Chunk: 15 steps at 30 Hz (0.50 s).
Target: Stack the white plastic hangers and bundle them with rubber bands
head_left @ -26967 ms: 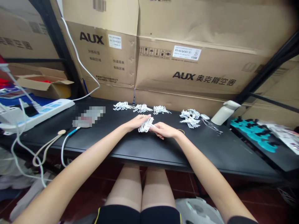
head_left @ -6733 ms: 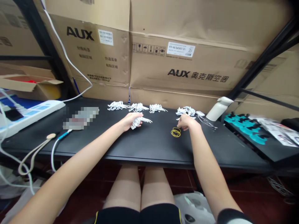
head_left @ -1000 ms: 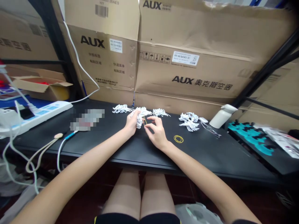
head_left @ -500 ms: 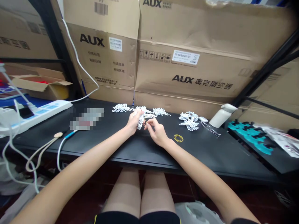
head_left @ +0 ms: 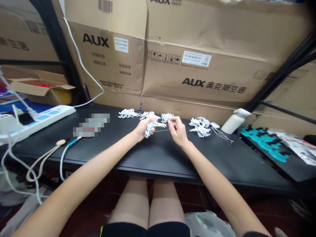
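The left hand (head_left: 143, 129) is closed around the held bundle of white hooked wires (head_left: 149, 129); the bundle lies against its palm and fingers, free ends directed toward the right hand (head_left: 178, 132). The right hand pinches the yellow elastic band (head_left: 162, 130) between thumb and fingertips, other fingers curled. The band spans the gap, stretched taut from the left fingers. Both hands are above the black tabletop (head_left: 158, 159). Just beyond them lie three wire bundles (head_left: 128, 113) in a row. To the right of the right hand lie further white wires (head_left: 200, 131), then eyeglasses (head_left: 223, 135) and a tilted bottle (head_left: 235, 121). Cardboard boxes (head_left: 195, 70) stand farthest.
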Motion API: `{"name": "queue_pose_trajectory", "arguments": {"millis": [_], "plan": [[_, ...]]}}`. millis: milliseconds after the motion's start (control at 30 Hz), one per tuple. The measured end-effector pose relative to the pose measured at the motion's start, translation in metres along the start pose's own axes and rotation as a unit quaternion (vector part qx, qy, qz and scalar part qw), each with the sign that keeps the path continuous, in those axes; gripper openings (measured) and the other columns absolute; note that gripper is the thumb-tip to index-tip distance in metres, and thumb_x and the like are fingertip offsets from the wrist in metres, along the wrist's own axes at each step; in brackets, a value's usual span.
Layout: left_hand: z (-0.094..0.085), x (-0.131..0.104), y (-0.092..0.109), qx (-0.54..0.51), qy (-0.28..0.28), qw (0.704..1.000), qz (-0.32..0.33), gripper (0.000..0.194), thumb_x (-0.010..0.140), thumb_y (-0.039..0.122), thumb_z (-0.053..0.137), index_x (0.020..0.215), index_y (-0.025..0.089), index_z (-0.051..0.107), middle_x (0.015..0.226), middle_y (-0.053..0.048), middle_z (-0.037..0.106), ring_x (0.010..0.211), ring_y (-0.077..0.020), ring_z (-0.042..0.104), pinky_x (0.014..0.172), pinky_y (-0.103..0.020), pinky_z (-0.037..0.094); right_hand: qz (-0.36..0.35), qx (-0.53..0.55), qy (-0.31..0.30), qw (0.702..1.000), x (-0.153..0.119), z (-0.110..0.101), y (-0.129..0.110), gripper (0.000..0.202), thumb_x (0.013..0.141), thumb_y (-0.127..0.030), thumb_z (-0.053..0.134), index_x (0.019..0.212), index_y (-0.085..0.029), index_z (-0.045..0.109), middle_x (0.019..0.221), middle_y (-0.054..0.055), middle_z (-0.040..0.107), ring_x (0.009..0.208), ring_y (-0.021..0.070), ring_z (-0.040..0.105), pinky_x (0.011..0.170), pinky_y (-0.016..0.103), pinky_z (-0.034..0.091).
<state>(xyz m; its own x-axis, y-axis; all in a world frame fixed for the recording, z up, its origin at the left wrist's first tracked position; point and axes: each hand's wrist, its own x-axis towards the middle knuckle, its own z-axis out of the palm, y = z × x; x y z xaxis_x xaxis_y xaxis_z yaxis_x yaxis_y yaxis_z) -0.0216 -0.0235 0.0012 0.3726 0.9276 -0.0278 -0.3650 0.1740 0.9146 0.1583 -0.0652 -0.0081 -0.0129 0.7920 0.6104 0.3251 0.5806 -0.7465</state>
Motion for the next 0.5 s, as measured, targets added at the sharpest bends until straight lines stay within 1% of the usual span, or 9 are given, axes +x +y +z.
{"name": "queue_pose_trajectory", "arguments": {"millis": [133,233,300,333,433,500], "plan": [[-0.001,-0.002,-0.001,0.022,-0.085,0.995,-0.051,0.013,0.070,0.026,0.060,0.074,0.014,0.057,0.047,0.000,0.054,0.034,-0.0080,0.045,0.034,-0.017,0.038,-0.026,-0.032,-0.008,0.999,-0.001,-0.001,0.001,0.018,0.089,-0.041,0.050,0.092,-0.024,0.050,0.051,-0.007,0.045,0.044,0.0106,0.036,0.051,0.025,0.029],[-0.003,-0.004,-0.003,0.064,-0.170,0.980,-0.085,0.015,0.070,0.028,0.061,0.074,0.013,0.060,0.046,-0.002,0.056,0.034,-0.0090,0.045,0.033,-0.018,0.038,-0.019,-0.023,-0.013,0.999,-0.003,0.002,0.000,0.019,0.087,-0.042,0.052,0.091,-0.024,0.050,0.052,-0.007,0.047,0.044,0.0106,0.037,0.052,0.025,0.029],[-0.003,-0.006,-0.004,0.072,-0.207,0.972,-0.088,0.017,0.070,0.029,0.061,0.072,0.012,0.062,0.045,-0.003,0.056,0.034,-0.0095,0.045,0.033,-0.019,0.039,-0.009,-0.010,-0.015,1.000,-0.004,0.005,0.000,0.020,0.086,-0.043,0.054,0.089,-0.023,0.050,0.052,-0.007,0.047,0.044,0.0104,0.037,0.052,0.025,0.029],[-0.002,-0.007,-0.003,0.071,-0.211,0.971,-0.083,0.017,0.069,0.029,0.061,0.072,0.011,0.063,0.047,-0.004,0.057,0.036,-0.0099,0.047,0.034,-0.019,0.040,-0.005,-0.002,-0.017,1.000,-0.005,0.006,0.000,0.020,0.086,-0.043,0.054,0.089,-0.023,0.049,0.051,-0.007,0.047,0.044,0.0104,0.037,0.052,0.025,0.029],[-0.001,-0.010,-0.002,0.077,-0.190,0.977,-0.055,0.018,0.065,0.025,0.064,0.073,0.009,0.066,0.057,-0.007,0.063,0.041,-0.0115,0.052,0.038,-0.022,0.046,0.005,0.028,-0.027,0.999,-0.007,0.010,-0.001,0.020,0.087,-0.043,0.052,0.089,-0.023,0.049,0.051,-0.007,0.047,0.044,0.0104,0.038,0.051,0.024,0.030],[-0.001,-0.011,-0.002,0.087,-0.180,0.979,-0.042,0.018,0.064,0.023,0.066,0.076,0.009,0.068,0.065,-0.008,0.065,0.044,-0.0116,0.053,0.039,-0.023,0.047,0.018,0.058,-0.031,0.998,-0.007,0.012,-0.001,0.021,0.086,-0.044,0.053,0.088,-0.023,0.049,0.053,-0.007,0.048,0.046,0.0105,0.041,0.051,0.024,0.033]]}}
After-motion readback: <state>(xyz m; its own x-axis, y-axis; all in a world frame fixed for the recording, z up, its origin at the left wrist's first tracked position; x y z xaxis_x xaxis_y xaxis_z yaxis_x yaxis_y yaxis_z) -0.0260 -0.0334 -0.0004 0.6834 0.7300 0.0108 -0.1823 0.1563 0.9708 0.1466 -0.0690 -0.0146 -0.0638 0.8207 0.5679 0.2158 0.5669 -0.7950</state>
